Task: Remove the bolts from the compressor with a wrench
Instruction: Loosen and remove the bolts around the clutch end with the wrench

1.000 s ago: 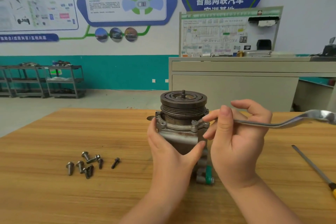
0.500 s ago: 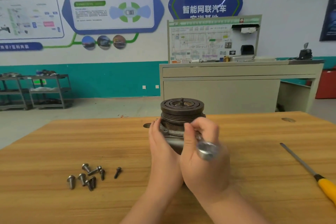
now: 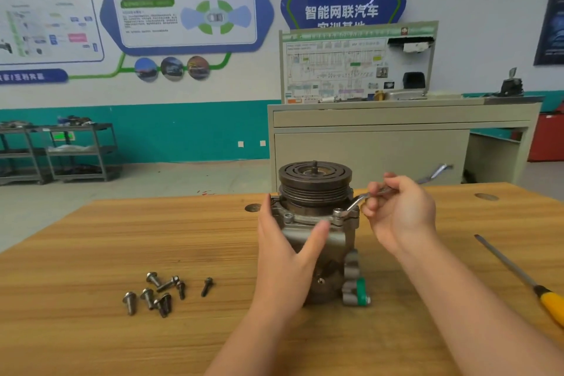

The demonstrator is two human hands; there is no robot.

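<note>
Fingers of the right hand (image 3: 399,210) pinch the wrench (image 3: 363,200), its ring seated on a bolt (image 3: 338,212) at frame centre. Left hand (image 3: 287,250) wraps the compressor (image 3: 317,223), fingers curled round; loose bolts (image 3: 158,293) lie lower left on the table (image 3: 91,253)

Yellow-handled screwdriver (image 3: 518,273) on wooden table (image 3: 91,238), grey cabinet (image 3: 381,146), metal shelving (image 3: 76,149)
</note>
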